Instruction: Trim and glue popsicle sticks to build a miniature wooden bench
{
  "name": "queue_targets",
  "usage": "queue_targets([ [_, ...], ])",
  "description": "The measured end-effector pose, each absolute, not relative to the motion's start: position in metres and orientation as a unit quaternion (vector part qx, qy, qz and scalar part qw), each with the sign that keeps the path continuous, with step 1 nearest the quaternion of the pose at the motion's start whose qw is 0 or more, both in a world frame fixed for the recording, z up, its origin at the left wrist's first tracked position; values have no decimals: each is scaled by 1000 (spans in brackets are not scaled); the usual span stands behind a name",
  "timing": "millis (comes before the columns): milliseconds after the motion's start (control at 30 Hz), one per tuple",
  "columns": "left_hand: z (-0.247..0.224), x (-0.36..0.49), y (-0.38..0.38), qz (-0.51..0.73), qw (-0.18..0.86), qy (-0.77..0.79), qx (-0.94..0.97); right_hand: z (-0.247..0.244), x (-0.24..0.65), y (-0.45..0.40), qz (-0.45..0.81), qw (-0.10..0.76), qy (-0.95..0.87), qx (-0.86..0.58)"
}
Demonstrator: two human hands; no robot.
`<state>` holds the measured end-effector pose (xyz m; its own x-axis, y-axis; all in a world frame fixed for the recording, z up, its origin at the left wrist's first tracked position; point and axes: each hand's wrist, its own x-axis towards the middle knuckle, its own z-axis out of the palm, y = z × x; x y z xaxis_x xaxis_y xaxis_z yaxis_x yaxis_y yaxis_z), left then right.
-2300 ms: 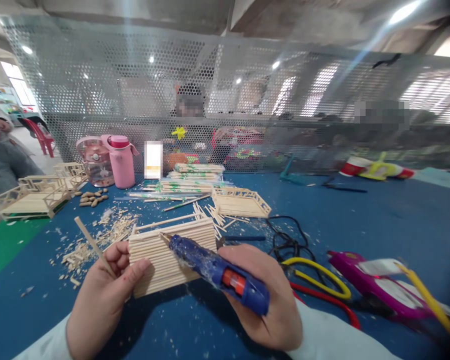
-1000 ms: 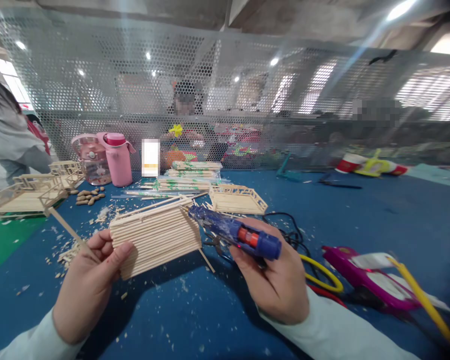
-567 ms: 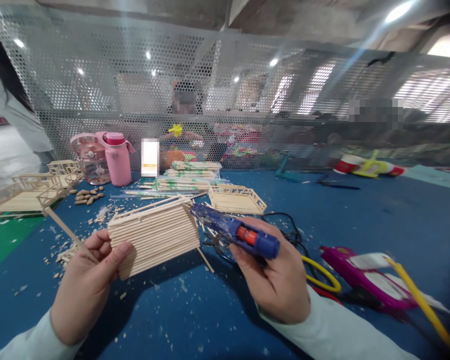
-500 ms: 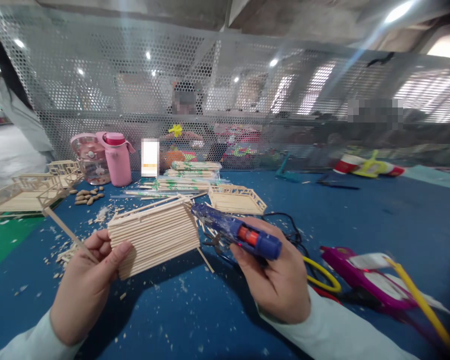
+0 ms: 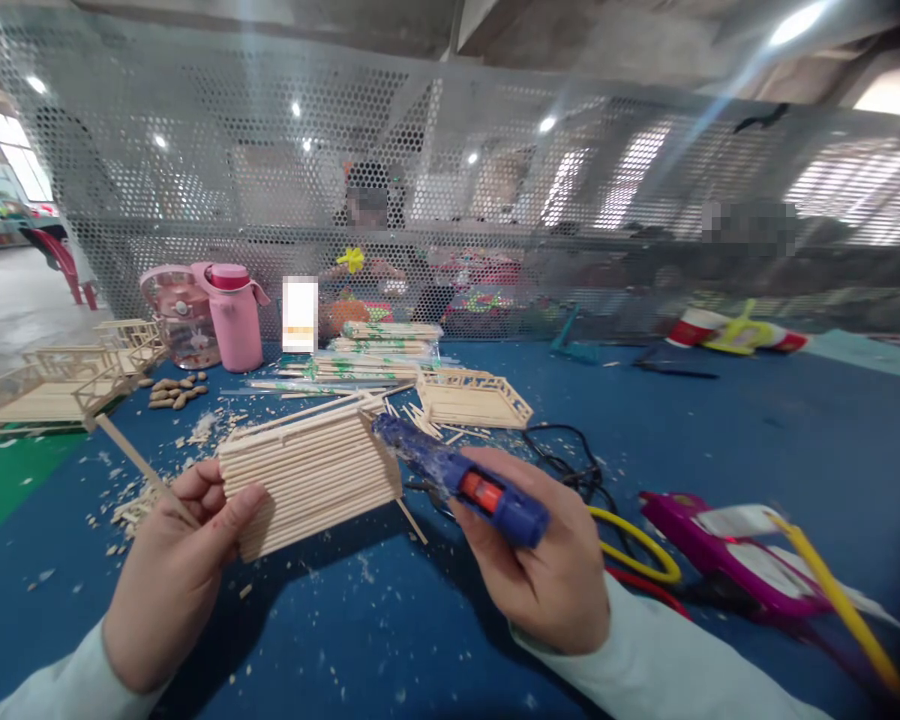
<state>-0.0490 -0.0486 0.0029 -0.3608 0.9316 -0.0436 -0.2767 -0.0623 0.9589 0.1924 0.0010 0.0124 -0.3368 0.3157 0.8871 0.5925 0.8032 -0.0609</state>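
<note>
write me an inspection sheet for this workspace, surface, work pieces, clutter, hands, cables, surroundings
Surface: blue tabletop, flecked with debris
Work pieces: stick panel held tilted; blue glue gun with its tip at the panel's upper right corner
Clutter: wood scraps, nuts in shells, bagged sticks, pink bottle
Hands: left hand grips the panel and a loose stick; right hand holds the glue gun
Cables: black cord loosely tangled beyond the right hand; plug not visible
Surroundings: perforated screen behind the table, red chair at far left
</note>
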Motion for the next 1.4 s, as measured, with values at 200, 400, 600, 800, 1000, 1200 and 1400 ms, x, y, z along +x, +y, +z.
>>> queue_targets([
  [200,6,-48,-49,644,467,507,331,14,193,0,-150,503,-807,-271],
  [400,4,-47,-48,655,457,501,333,15,194,-2,-135,498,-824,-233],
  [600,0,-42,-51,639,475,489,356,14,190,-6,-115,491,-839,-202],
  [800,-5,-38,-54,632,502,478,346,12,183,-5,-113,467,-866,-135],
  [1000,-2,-38,-54,630,506,483,337,10,180,-4,-104,463,-867,-152],
  [1200,-3,-39,-54,641,506,473,332,11,185,-7,-124,481,-839,-221],
  [1400,-3,-39,-53,638,512,469,333,8,181,-6,-110,466,-863,-163],
])
